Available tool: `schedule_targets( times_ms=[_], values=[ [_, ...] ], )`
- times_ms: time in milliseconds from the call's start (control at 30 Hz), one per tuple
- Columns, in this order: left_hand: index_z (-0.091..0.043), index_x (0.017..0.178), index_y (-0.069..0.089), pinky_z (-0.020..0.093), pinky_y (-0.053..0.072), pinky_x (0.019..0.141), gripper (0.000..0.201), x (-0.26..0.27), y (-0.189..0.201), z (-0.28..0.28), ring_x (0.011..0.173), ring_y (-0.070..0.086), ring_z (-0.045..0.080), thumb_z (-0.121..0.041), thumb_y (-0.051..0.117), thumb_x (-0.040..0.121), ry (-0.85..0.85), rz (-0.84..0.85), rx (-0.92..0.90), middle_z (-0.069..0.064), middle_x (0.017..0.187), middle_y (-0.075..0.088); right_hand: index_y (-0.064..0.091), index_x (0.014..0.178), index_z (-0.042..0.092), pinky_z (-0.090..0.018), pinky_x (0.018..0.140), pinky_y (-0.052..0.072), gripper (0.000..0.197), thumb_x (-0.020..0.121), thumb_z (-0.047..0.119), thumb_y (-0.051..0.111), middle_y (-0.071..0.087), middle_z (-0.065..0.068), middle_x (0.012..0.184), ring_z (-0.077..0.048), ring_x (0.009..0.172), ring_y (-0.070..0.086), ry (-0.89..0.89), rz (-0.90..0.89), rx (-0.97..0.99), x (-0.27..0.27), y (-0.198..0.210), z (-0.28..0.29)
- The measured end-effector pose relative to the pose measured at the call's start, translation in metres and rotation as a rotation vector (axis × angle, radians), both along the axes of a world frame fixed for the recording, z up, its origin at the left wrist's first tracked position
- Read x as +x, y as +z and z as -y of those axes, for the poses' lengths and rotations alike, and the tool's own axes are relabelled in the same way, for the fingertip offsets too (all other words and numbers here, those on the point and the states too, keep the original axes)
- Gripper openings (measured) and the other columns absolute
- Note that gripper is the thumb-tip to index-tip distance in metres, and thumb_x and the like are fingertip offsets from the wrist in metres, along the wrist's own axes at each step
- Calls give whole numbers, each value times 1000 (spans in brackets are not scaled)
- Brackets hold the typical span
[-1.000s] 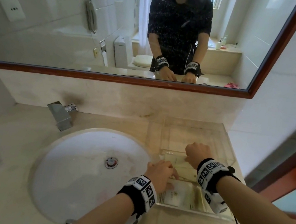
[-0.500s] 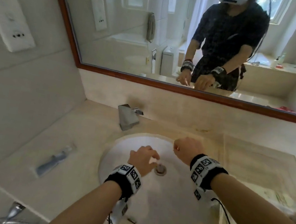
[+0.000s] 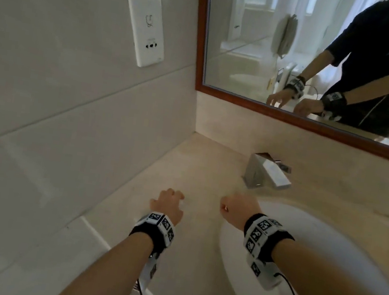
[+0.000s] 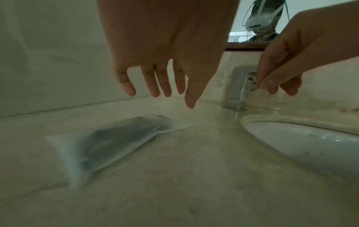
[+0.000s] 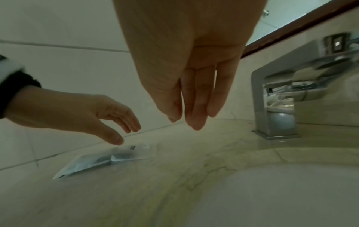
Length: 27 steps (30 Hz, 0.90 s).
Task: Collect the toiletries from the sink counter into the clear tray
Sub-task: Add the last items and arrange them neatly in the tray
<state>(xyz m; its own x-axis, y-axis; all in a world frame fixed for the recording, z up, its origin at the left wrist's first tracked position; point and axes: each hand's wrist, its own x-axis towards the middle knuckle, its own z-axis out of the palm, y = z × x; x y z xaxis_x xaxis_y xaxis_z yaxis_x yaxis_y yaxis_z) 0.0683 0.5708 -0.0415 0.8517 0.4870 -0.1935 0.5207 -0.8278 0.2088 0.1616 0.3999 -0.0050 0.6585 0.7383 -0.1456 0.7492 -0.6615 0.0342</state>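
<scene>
- Hovering above a flat clear plastic sachet (image 4: 116, 142) with dark contents on the beige stone table (image 3: 204, 179), left hand (image 3: 167, 205), fingers spread, empty.
- Right hand (image 3: 236, 214) at its 3 o'clock, fingers straight together, empty.

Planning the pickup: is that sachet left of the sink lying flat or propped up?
Flat: the sealed sachet lies full-length on the counter, nothing under it.

Beige marbled counter (image 3: 199, 173) with yellowish veins; white basin (image 3: 323, 255); silver faucet (image 3: 266, 172); pale translucent packet (image 4: 108, 142) with dark grey contents; black wristbands (image 3: 264, 233) with black-and-white square markers; reddish-brown mirror frame (image 3: 200, 34); white wall socket (image 3: 145, 30); pale grey tiles (image 3: 47, 75)
</scene>
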Motion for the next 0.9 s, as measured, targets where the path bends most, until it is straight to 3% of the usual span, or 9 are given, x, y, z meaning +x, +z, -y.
schedule_targets(
  times_ms=[200, 367, 400, 433, 467, 500, 633, 767, 900],
  values=[
    [-18, 133, 40, 53, 34, 105, 51, -6, -19, -37, 126, 44, 31, -50, 41, 94, 134, -172, -126, 9, 135, 45, 66, 107, 15, -35, 84, 52, 29, 96, 23, 40, 69, -7, 108, -27, 98, 64, -9, -78, -27, -1, -10, -36],
    [-5, 115, 55, 56, 45, 99, 66, -12, -33, -42, 111, 59, 36, -63, 33, 93, 129, -94, -187, 19, 122, 60, 66, 108, 17, -33, 82, 51, 28, 96, 23, 41, 69, -6, 108, -26, 98, 64, -36, -124, -34, 2, -11, -30],
    [0, 103, 60, 53, 50, 93, 76, -12, -31, -40, 99, 65, 36, -69, 32, 89, 120, -70, -213, 23, 109, 65, 66, 108, 17, -33, 82, 52, 28, 96, 23, 41, 69, -6, 108, -26, 98, 64, -36, -127, -29, 2, -9, -27],
    [2, 80, 58, 44, 53, 77, 87, -9, -27, -38, 75, 67, 32, -79, 28, 82, 116, -49, -230, 25, 83, 65, 66, 108, 16, -33, 82, 52, 28, 96, 23, 41, 69, -7, 108, -26, 98, 64, -38, -130, -21, 3, -8, -23],
    [-2, 62, 47, 34, 47, 61, 86, -6, -21, -35, 53, 56, 25, -84, 27, 76, 122, -36, -243, 18, 60, 53, 66, 109, 16, -33, 81, 51, 28, 96, 23, 41, 69, -7, 108, -26, 99, 64, -42, -135, -9, 3, -6, -19],
    [-8, 57, 37, 29, 38, 56, 76, 0, -16, -30, 48, 44, 21, -80, 33, 79, 114, -24, -241, 10, 54, 41, 66, 109, 15, -33, 81, 51, 28, 96, 24, 42, 69, -7, 109, -26, 99, 63, -48, -143, 5, 4, -5, -15],
    [-18, 62, 28, 27, 33, 62, 41, 23, 1, 4, 69, 46, 22, -30, 53, 92, -44, 15, -179, 1, 64, 36, 66, 108, 16, -30, 73, 47, 27, 96, 25, 43, 69, -6, 110, -25, 99, 64, -80, -157, 97, 5, 7, 14],
    [-11, 82, 55, 31, 42, 66, 16, 45, 27, 68, 78, 58, 25, -26, 61, 86, -252, 44, -232, 11, 84, 59, 60, 120, 19, -33, 86, 47, 30, 95, 31, 50, 60, 0, 125, -25, 110, 59, -124, -189, 269, 5, 18, 60],
    [-9, 119, 61, 32, 46, 88, 36, 63, 48, 153, 108, 62, 30, -28, 63, 88, -464, 123, -268, 14, 118, 66, 52, 128, 20, -39, 90, 49, 40, 92, 36, 56, 55, -4, 131, -29, 112, 58, -170, -194, 293, 5, 27, 124]
  ],
)
